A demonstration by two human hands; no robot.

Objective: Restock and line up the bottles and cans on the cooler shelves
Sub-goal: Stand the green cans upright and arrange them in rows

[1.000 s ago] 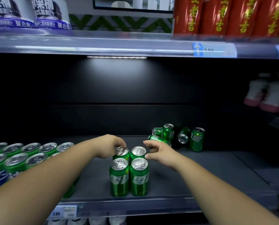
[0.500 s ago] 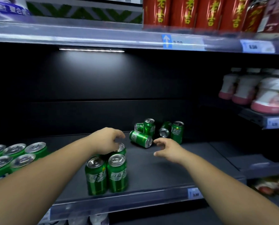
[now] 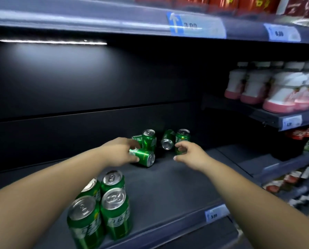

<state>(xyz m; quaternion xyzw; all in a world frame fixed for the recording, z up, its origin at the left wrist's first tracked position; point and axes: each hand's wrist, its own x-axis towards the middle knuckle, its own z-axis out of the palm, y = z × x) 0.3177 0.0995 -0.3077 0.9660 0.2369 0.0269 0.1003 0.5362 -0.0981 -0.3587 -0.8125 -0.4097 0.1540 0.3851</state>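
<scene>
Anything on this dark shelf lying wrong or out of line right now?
Yes. At the back, three green soda cans lie on their sides: one under the left hand, one behind it, one near the right hand. The front four stand upright.

Green aluminium soda cans, upright, front cluster [image 3: 103, 207]: 4. Green cans, back pile [image 3: 155, 143]: 5, two upright, three lying. White plastic bottles with pink bases [image 3: 275, 88]: several, blurred, uncountable. Price tags: 4. Bare hands: 2.

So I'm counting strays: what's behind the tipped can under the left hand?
Behind the tipped can: one upright can and part of another can. The left hand covers the rest.
</scene>
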